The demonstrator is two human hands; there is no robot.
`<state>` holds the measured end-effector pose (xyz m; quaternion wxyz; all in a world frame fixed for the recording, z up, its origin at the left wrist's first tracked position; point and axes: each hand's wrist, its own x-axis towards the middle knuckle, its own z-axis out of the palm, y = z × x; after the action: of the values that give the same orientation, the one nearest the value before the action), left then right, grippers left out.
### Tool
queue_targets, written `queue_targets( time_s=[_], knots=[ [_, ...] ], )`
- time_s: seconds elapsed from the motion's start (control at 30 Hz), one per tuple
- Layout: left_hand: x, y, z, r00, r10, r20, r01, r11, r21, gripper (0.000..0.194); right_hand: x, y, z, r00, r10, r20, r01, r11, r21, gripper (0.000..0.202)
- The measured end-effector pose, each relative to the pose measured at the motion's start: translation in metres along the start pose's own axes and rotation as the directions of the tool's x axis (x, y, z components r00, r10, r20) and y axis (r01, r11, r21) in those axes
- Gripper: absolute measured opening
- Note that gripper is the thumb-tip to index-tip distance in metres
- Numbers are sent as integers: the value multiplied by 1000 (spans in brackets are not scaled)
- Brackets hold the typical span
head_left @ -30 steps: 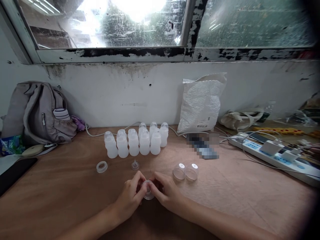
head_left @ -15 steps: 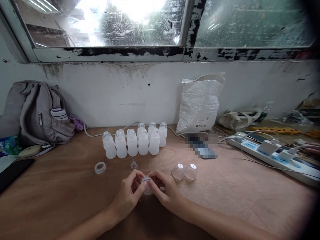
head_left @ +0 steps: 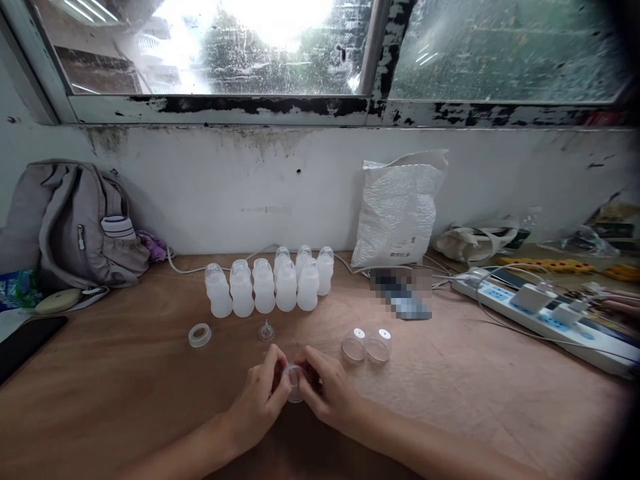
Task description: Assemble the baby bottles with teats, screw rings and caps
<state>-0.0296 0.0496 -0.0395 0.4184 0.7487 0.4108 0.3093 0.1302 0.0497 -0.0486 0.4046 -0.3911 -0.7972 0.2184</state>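
At the near middle of the table, my left hand (head_left: 260, 393) and my right hand (head_left: 327, 387) pinch a translucent bottle ring (head_left: 295, 395) from both sides. Fingers cover much of it, and whether a nipple sits inside I cannot tell. Just beyond my hands, a clear silicone nipple (head_left: 267, 331) rests on the table, tip up. Another white ring (head_left: 200, 335) lies to its left. Two clear caps (head_left: 354, 347) lie side by side to the right. Several frosted baby bottles (head_left: 265, 290) with clear caps stand upright behind these parts.
A grey backpack (head_left: 75, 220) sits at the left, with a dark flat device (head_left: 30, 347) nearer me. Against the wall leans a white padded bag (head_left: 395, 213), near a blurred-out dark object (head_left: 405, 297). A power strip (head_left: 550, 317) with plugs and cables runs along the right.
Both hands have shifted slightly toward me with the ring, and its open circle now shows more. My fingertips have changed their grip on it. The other parts stay put.
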Motion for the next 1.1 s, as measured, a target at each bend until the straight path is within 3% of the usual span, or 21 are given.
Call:
queue_targets(
  time_s=[0.7, 0.93, 1.1],
  knots=[
    [5, -2, -1, 999, -37, -40, 35, 999, -36, 9, 1, -1, -2, 999, 32, 29, -33, 998, 44, 11],
    [7, -6, -1, 997, -80, 2, 79, 988, -133, 10, 6, -3, -2, 989, 122, 77, -128, 989, 72, 7],
    [8, -10, -1, 986, -157, -55, 147, 978, -150, 16, 10, -4, -4, 971, 220, 88, -229, 968, 106, 6]
  ],
)
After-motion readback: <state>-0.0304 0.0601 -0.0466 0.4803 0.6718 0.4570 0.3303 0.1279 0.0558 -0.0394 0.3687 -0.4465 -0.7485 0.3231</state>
